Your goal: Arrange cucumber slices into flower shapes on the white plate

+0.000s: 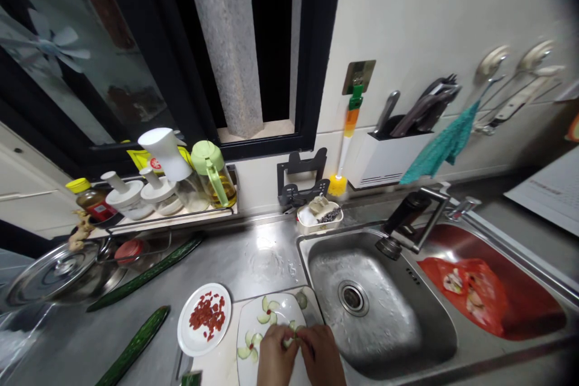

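Both hands, the left hand (275,359) and right hand (322,356), pinch cucumber slices (289,338) on the white plate (251,319), two flowers (268,310) arranged, a third unfinished.

Only 1 view is showing the scene: the head camera is looking forward and down from above the hands (299,354), which are sitting close at the bottom edge, with the worktop (253,259) stretching beyond them to the wall.

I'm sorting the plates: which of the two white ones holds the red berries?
The round plate, left of the squarish plate that holds cucumber slices.
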Demonstrator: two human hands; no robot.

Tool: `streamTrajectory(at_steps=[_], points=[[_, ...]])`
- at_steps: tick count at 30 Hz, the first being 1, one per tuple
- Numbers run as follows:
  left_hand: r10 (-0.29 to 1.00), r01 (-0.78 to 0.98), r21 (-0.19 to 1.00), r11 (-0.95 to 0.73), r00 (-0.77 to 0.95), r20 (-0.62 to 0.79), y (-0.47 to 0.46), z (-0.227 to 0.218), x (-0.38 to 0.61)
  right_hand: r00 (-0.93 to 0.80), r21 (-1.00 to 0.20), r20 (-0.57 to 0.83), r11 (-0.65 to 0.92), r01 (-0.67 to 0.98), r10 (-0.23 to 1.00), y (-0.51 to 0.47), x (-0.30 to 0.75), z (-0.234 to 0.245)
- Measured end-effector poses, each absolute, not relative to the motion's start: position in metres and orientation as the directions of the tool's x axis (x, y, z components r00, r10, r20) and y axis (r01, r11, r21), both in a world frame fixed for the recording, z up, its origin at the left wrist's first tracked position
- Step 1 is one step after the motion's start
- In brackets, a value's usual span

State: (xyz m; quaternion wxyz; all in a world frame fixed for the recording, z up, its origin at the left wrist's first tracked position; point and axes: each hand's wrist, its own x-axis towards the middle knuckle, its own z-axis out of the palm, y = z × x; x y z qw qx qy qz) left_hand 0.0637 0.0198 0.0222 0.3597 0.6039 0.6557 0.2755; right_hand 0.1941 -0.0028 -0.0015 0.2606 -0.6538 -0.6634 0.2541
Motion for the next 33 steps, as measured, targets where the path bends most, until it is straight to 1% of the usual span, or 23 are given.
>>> streamTrajectory(at_steps=[6,14,18,22,26,33], points=[[0.991,0.591,0.799,0.116,-0.009,-0.136,0.021,0.022,0.063,-0.065,-0.657,-0.035,0.026,0.753,0.997,-0.001,0.197,0.003],[0.989,0.587,0.801,0.12,0.004,-0.151,0.02,0.02,0.064,-0.001,-0.672,0.043,0.029,0.74,0.999,-0.002,0.192,-0.005],[0.987,0.592,0.796,0.127,0.003,-0.16,0.02,0.019,0.063,-0.041,-0.693,0.002,0.031,0.72,0.999,-0.003,0.194,-0.001],[0.986,0.589,0.798,0.128,0.011,-0.166,0.02,0.018,0.063,-0.008,-0.693,0.016,0.017,0.721,1.0,-0.003,0.195,0.0],[0.984,0.589,0.796,0.138,0.009,-0.177,0.019,0.019,0.064,-0.038,-0.702,-0.018,0.015,0.712,0.999,-0.002,0.196,0.004],[0.992,0.6,0.793,0.107,-0.009,-0.128,0.019,0.016,0.062,-0.003,-0.691,-0.071,-0.047,0.722,0.997,0.001,0.2,0.008]])
